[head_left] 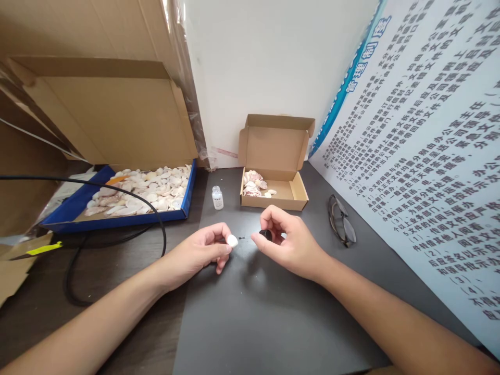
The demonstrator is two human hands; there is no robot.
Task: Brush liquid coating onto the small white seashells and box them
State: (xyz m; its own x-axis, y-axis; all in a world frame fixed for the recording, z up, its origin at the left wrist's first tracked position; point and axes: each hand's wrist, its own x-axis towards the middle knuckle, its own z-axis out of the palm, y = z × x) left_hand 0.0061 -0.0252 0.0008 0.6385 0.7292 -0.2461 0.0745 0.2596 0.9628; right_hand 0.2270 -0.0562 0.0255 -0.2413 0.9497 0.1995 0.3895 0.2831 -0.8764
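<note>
Between the thumb and fingers of my left hand (207, 247) is a small white seashell (232, 240), its smooth side showing. My right hand (291, 242) faces it a short way off, fingers closed round a black bottle cap (266, 235). In the gap between the hands a thin dark streak shows; whether it belongs to the cap or lies on the table I cannot tell. Beyond my left hand a small clear bottle (217, 198) with a white label stands upright, its top uncapped.
A small open cardboard box (273, 201) with several shells stands behind my hands. At left, a blue-edged box (121, 223) holds many shells, a black cable (163, 234) looping past it. Glasses (341, 221) lie at right, beside a printed poster (422, 130).
</note>
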